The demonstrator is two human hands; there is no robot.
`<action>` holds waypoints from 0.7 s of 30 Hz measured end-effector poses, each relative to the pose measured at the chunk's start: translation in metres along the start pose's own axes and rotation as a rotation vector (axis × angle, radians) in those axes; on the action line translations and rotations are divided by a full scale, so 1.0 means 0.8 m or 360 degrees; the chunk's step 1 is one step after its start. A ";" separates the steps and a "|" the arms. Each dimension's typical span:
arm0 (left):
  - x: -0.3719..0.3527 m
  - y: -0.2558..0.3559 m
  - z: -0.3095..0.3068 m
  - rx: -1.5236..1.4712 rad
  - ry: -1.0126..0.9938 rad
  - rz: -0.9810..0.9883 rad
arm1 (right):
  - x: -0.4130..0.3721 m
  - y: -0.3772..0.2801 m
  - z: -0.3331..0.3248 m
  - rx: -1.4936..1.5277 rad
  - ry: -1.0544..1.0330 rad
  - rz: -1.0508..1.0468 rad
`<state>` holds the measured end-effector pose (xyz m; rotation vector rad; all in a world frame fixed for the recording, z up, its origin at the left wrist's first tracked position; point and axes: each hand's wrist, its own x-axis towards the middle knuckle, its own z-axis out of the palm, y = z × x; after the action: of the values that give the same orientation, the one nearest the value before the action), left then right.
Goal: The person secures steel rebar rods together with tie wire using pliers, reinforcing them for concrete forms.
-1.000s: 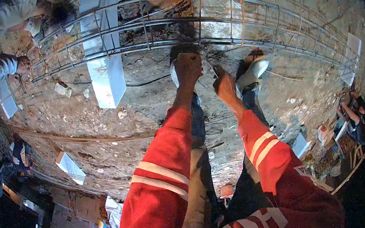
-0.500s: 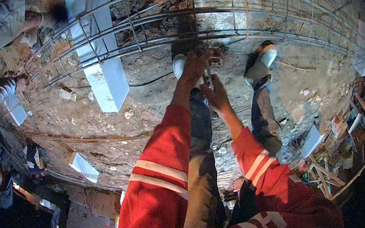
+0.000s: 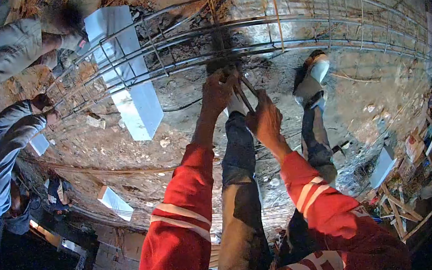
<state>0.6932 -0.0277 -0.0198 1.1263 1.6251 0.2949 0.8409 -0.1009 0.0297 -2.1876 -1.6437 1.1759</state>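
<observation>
My right hand (image 3: pixel 265 121) is closed around the long handles of a pair of pincers (image 3: pixel 247 90), which point up toward the lowest bar of a rebar cage (image 3: pixel 186 64). Beside the tool's head, my left hand (image 3: pixel 217 92) has its fingers curled together just below that bar; what they pinch is too small and shadowed to make out. The cage, of long steel bars with square stirrups, runs across the upper view. Orange-brown ties or strips (image 3: pixel 273 12) hang on it near the middle.
A long pale block (image 3: pixel 134 102) lies under the cage at left; smaller pale blocks (image 3: pixel 115 203) rest on the rough dirt floor. Another person's hands (image 3: pixel 47 110) are at the cage's left end. Scrap wood (image 3: pixel 398 210) is piled at right. My shoe (image 3: pixel 319 71) stands below the cage.
The view has shifted, so the cage appears slightly lower. My hands have moved apart a little, and the pincers' handles now show more clearly, slanting between them.
</observation>
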 end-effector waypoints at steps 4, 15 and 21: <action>-0.005 0.012 0.002 0.0120 0.0108 0.0098 | 0.009 -0.005 0.035 -0.0289 -0.0354 0.0476; -0.003 -0.019 0.024 0.0377 0.0396 0.0362 | 0.021 0.017 0.059 0.0059 -0.0025 0.0420; 0.021 -0.030 0.028 0.0440 0.0390 0.0187 | 0.077 0.087 0.130 0.0202 0.0159 -0.0153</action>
<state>0.7004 -0.0345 -0.0552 1.4443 1.8590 0.2998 0.8283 -0.1070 -0.1092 -2.0328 -1.5701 1.0948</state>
